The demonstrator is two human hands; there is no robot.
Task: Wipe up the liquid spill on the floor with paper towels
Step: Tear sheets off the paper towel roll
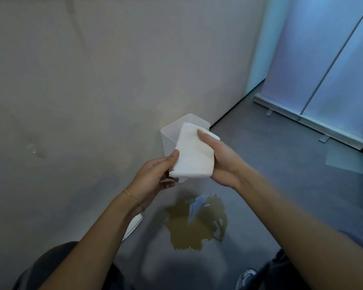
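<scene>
**Folded paper towel held in both hands above a floor spill**

A white paper towel point(194, 153), folded into a thick pad, is held in the air at the centre of the view, above and slightly beyond the spill. The left hand point(153, 181) pinches the pad's near left corner, with the thumb on top and the fingers curled beneath. The right hand point(220, 162) grips the pad's right side, its thumb laid across the upper face and its fingers hidden behind the paper. The towel looks clean, and it touches neither the floor nor the liquid.

The spill point(195, 225) is a yellow-brown puddle with an irregular outline. It lies on the grey floor point(281, 164) directly below the hands and between the person's legs and the wall. Its far part carries a pale blue reflection.

Just behind the towel, a white translucent bin point(170, 132) stands upright against the wall point(92, 80), and the pad and hands cover much of it. A thin gold bracelet point(134, 199) circles the left wrist. Under the left forearm a flat white object point(134, 225) rests on the floor beside the wall; what it is cannot be told. The plain beige wall fills the left half of the view.

At the far right a banner stand point(333, 70) with a pale blue panel rises from a metal base point(310, 124) set on the floor, well apart from the spill. At the near right edge part of a shoe point(246, 277) and dark trousers show.
</scene>
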